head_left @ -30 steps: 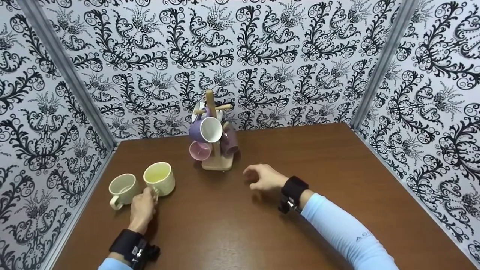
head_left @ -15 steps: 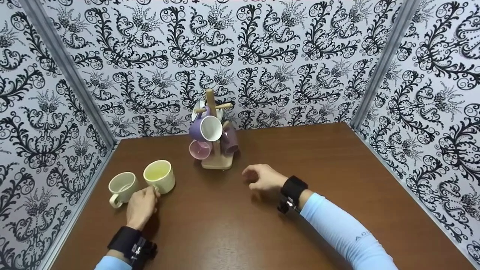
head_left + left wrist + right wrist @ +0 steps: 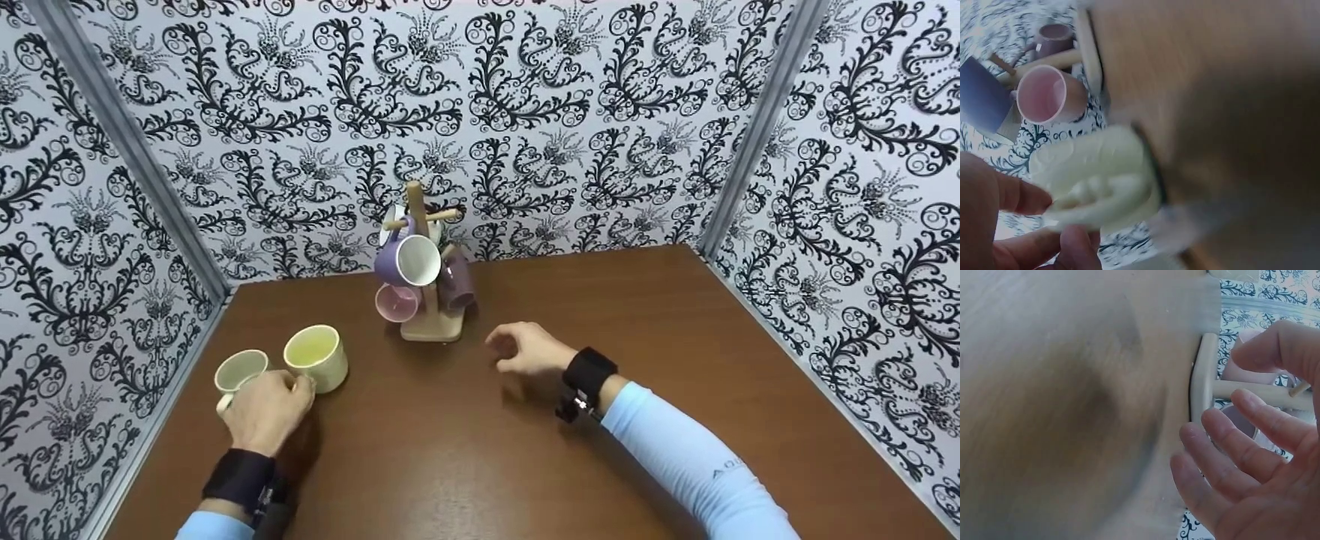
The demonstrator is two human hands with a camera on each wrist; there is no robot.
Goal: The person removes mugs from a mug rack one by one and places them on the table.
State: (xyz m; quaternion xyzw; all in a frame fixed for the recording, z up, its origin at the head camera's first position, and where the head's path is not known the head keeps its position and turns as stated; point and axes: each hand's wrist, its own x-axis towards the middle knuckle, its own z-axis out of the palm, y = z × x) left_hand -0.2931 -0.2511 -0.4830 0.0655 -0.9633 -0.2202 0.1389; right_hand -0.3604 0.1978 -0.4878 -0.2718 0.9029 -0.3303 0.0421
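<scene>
Left hand has swung left over the neighbouring mug, yellow mug hasn't budged.

Compared with half a second ago, the left hand (image 3: pixel 266 409) covers way more of the paler mug (image 3: pixel 240 367), while the yellow mug (image 3: pixel 324 369) sits upright on the table (image 3: pixel 487 472), just right of it. Left fingertips are at the yellow mug's handle, can't tell if they're really gripping. Right hand (image 3: pixel 531 349) is basically unchanged, loose and holding nothing, near the wooden stand (image 3: pixel 433 330) with its purple mug (image 3: pixel 386 266), pink mug (image 3: pixel 396 304) and mauve mug (image 3: pixel 457 281). Hands well apart.
</scene>
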